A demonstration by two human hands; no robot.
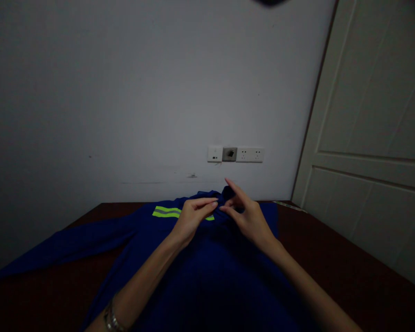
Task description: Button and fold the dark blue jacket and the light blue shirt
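Note:
A dark blue work jacket (193,272) with a yellow-green and grey reflective stripe (168,211) lies spread out, its collar end toward the wall. My left hand (190,216) is at the upper front near the collar, thumb and fingertips pinched together on what looks like the jacket's edge; the exact bit of cloth is hard to make out. Close beside it on the right, my right hand (249,216) has its index finger raised and its thumb apart from it, with the thumb tip near the cloth. One sleeve (79,242) stretches out to the left.
Under the jacket is a dark reddish-brown tabletop (332,249). Behind stands a pale wall with a row of sockets (249,154). A panelled door (373,138) rises at the right, and a thin flat strip (290,206) lies by the table's back right edge.

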